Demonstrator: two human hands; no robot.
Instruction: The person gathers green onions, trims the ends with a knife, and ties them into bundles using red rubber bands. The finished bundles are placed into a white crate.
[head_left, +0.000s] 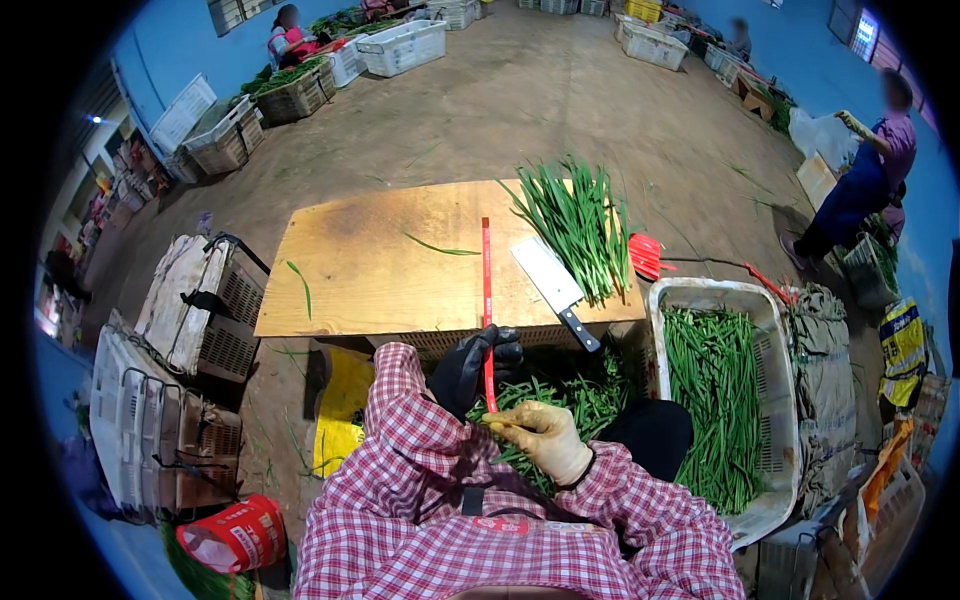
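A long red printed strip (487, 292) runs from the wooden board (375, 262) down towards my body. My left hand (475, 366), in a black glove, has its fingers around the strip's lower part at the board's near edge. The lower end is pinched between the thumb and fingers of my right hand (547, 439), in a pale glove. Right of the strip lies a cleaver (547, 271) with a black handle over the board's near edge. A bundle of green leafy stalks (577, 225) rests beside the blade. Two loose green leaves lie on the board's left half.
A white crate (780, 390) of green stalks stands at the right, by folded grey sacks (821, 397). Cut greens (592, 397) lie below the board. Stacked crates (142, 420) stand at the left. A person (862, 172) stands at the right; another (289, 41) is at the far left.
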